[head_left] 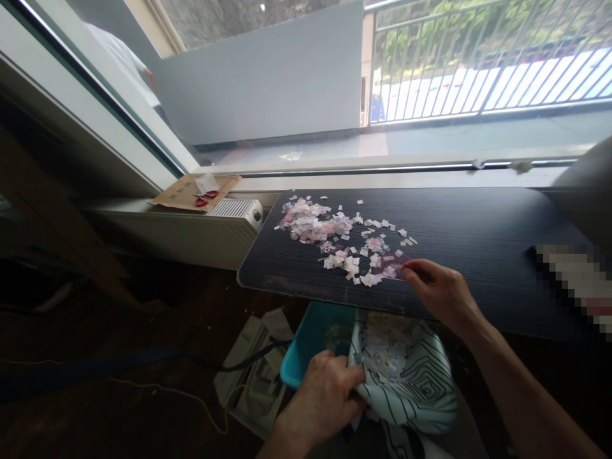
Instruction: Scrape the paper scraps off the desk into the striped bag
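Note:
Many small white and pink paper scraps lie scattered over the left part of the dark tabletop. My right hand pinches a thin see-through pinkish plastic piece at the edge of the scraps. I cannot make out its exact kind. Below the table's near edge, my left hand grips the rim of a pale patterned cloth bag with black lines. More paper scraps lie inside the bag, which sags open.
A turquoise bin stands left of the bag. Red-handled scissors rest on brown cardboard above a radiator. A pixelated object lies at the table's right. Behind the window, a person in a white top is partly visible.

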Motion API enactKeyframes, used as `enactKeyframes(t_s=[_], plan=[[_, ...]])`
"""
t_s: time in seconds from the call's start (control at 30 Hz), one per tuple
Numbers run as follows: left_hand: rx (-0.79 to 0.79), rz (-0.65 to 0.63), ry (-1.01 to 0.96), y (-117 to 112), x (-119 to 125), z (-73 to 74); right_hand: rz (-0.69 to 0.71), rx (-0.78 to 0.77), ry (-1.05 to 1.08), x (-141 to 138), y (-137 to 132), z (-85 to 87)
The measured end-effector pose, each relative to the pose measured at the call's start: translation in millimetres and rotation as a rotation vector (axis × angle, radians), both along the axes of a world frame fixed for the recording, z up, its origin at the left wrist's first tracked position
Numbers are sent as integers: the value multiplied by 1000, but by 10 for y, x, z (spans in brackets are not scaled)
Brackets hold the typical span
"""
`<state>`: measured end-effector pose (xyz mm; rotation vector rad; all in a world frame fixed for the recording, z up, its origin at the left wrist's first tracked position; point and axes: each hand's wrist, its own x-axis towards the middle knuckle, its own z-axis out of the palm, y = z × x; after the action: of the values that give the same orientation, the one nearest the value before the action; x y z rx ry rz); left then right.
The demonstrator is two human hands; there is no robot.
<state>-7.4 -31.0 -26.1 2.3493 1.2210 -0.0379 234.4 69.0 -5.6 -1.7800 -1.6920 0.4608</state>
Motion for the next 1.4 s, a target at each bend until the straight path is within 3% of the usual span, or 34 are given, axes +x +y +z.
enactKeyframes(t_s=[0.07, 0.2, 0.37, 0.5, 0.87, 1.0, 1.4], plan=[[2, -10, 0, -2, 0, 0, 30, -17, 13, 2, -9, 5], [4, -6, 2, -7, -4, 1, -73, 18, -63, 45, -22, 22], [-10, -1, 9, -6, 6, 5, -17, 13, -30, 69, -16, 26], [-17, 16, -14, -15, 9, 9, -123, 33, -102, 130, -37, 34], [-38, -6, 6, 20, 43, 66, -91, 23, -83, 279, -149, 20], [-34, -9, 21, 11, 56, 65, -164, 57, -119, 290, -155, 9], [-13, -23, 4, -5, 47, 56, -32, -10, -11, 239, -176, 37]])
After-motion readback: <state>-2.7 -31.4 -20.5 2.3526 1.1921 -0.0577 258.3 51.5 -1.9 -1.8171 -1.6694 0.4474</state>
